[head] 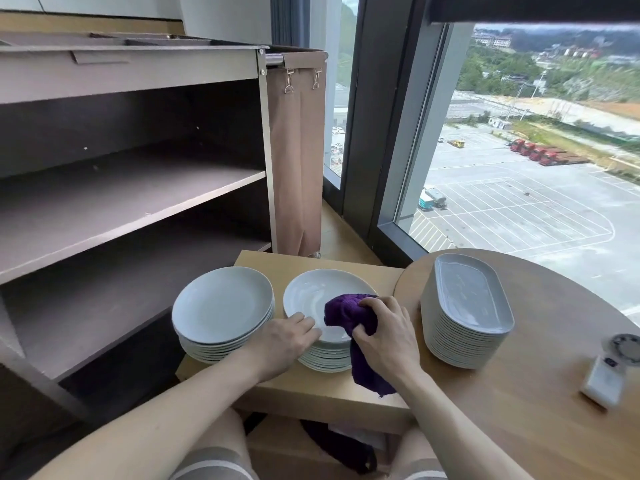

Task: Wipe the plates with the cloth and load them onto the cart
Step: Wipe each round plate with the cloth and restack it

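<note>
- The right grip (384,336) is curled round the purple cloth (346,311), pressing it onto the top plate (310,294) of a stack on the low worktop (311,388).
- The left grip (287,341), fingers loose, rests on that plate's 8 o'clock rim.
- Another round stack (221,303) sits at 9 o'clock, between plate and cart (138,188).
- An oval stack (471,299) stands at 3 o'clock.
</note>
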Demonstrator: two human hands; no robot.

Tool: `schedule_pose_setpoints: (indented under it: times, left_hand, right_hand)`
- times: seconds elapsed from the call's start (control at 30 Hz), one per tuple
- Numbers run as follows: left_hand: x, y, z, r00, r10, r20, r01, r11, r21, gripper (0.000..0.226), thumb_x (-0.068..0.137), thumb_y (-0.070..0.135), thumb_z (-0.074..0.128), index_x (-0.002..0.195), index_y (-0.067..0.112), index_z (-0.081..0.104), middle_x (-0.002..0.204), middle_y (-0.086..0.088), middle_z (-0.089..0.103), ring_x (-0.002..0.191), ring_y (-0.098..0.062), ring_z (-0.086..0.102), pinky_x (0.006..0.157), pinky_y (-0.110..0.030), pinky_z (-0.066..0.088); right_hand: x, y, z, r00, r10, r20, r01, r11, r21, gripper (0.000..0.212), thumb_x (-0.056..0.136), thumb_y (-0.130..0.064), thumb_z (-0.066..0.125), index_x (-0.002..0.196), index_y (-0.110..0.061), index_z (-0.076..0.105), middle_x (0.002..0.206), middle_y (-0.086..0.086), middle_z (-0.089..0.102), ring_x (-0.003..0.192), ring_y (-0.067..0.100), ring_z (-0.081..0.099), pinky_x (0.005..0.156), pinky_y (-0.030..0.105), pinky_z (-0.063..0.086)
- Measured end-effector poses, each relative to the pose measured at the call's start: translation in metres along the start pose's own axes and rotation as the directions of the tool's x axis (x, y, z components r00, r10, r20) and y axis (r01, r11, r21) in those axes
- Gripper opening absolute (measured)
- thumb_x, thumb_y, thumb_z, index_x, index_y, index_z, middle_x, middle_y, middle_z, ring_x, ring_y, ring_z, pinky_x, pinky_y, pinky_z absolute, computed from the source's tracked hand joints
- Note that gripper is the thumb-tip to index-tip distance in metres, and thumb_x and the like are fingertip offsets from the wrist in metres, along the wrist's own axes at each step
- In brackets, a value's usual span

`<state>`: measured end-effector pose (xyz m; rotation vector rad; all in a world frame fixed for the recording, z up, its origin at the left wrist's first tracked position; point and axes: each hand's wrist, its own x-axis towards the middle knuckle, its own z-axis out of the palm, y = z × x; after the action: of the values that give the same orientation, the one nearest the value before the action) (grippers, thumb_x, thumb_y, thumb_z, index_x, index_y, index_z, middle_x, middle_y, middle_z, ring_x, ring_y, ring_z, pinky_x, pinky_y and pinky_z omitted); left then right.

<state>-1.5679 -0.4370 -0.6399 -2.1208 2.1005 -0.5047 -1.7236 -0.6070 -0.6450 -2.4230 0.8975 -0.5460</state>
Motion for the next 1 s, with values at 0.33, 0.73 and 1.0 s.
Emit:
schedule_pose_setpoints:
  times: [0.33, 0.73, 1.0]
  left_hand:
    - [-0.004, -0.005, -0.019, 0.998, -0.044, 0.054, 0.041, 0.997, 0.061, 0.035, 0.047, 0.010, 0.085, 0.075, 0.020, 0.067, 0.076, 0.003, 0.060, 0.066, -0.013, 0.058, 0.042, -0.020, 0.039]
    - [0.020, -0.038, -0.045, 0.985, 0.172, -0.013, -0.154, 0.908, 0.389, 0.023, 0.070, 0.000, 0.063, 0.066, 0.022, 0.058, 0.065, 0.002, 0.054, 0.055, -0.018, 0.051, 0.052, -0.028, 0.047]
    - [0.006, -0.065, -0.079, 0.989, 0.151, -0.004, -0.126, 0.839, 0.529, 0.032, 0.073, -0.006, 0.048, 0.065, 0.024, 0.058, 0.063, 0.004, 0.050, 0.053, -0.018, 0.048, 0.062, -0.030, 0.044]
  right_hand:
    - [-0.003, 0.001, 0.000, 1.000, 0.018, -0.003, -0.018, 0.999, 0.046, 0.044, 0.088, -0.033, 0.064, 0.132, -0.032, 0.061, 0.126, -0.009, 0.055, 0.109, 0.015, 0.046, 0.096, 0.035, 0.044]
    - [-0.001, -0.009, -0.009, 0.999, 0.004, -0.053, 0.000, 0.997, 0.075, 0.044, 0.088, -0.029, 0.066, 0.132, -0.030, 0.062, 0.122, -0.010, 0.056, 0.107, 0.014, 0.048, 0.096, 0.036, 0.046]
    - [0.015, -0.031, -0.011, 0.995, -0.049, -0.083, 0.057, 0.995, 0.088, 0.042, 0.087, -0.029, 0.067, 0.128, -0.031, 0.063, 0.118, -0.009, 0.056, 0.105, 0.012, 0.045, 0.088, 0.032, 0.039]
